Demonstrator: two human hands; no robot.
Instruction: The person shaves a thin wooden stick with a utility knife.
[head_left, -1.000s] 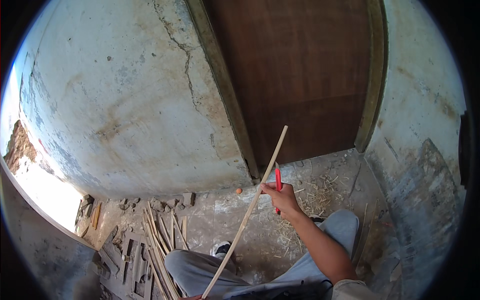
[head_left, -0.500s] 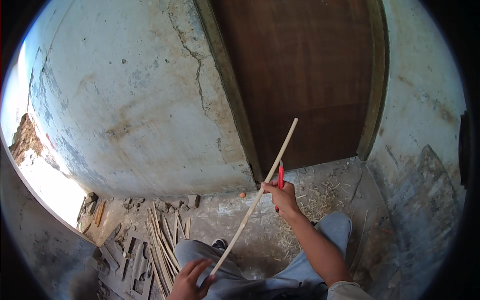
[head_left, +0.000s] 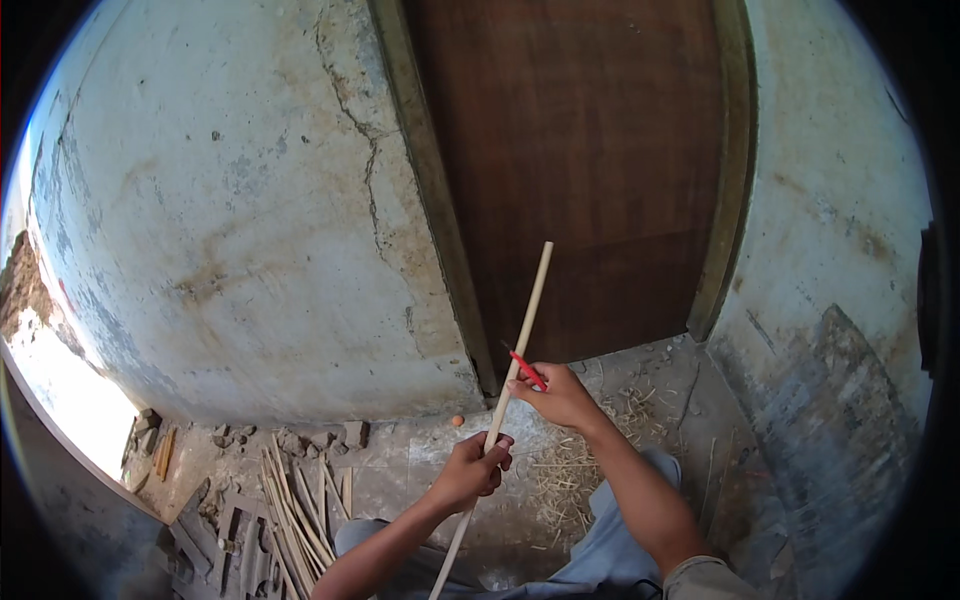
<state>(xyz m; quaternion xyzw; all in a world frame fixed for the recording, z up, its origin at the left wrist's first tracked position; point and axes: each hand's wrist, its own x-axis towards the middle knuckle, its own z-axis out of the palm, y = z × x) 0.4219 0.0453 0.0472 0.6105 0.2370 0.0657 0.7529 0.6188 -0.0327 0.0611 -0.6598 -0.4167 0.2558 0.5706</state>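
A long pale strip of wood or bamboo (head_left: 534, 295) slants up in front of me, its far end before the brown door. Around its middle the fingers of my left hand (head_left: 470, 470) are closed. Higher up, my right hand (head_left: 556, 393) holds a red utility knife (head_left: 528, 370), whose blade crosses the strip. The thumb of that hand presses against the strip too. The strip's near end runs down past my left forearm, over my lap.
Several similar strips (head_left: 297, 515) lie on the floor at left, beside a grey slotted frame (head_left: 228, 530). Curled shavings (head_left: 565, 475) litter the floor at right. Broken bricks (head_left: 355, 434) and a small orange ball-like thing (head_left: 458, 421) lie along the cracked wall (head_left: 270, 250). A brown door (head_left: 580, 170) stands ahead.
My left hand has moved up from the strip's near end and gripped its middle. The knife has turned from upright to lying across the strip. The view has shifted slightly right.
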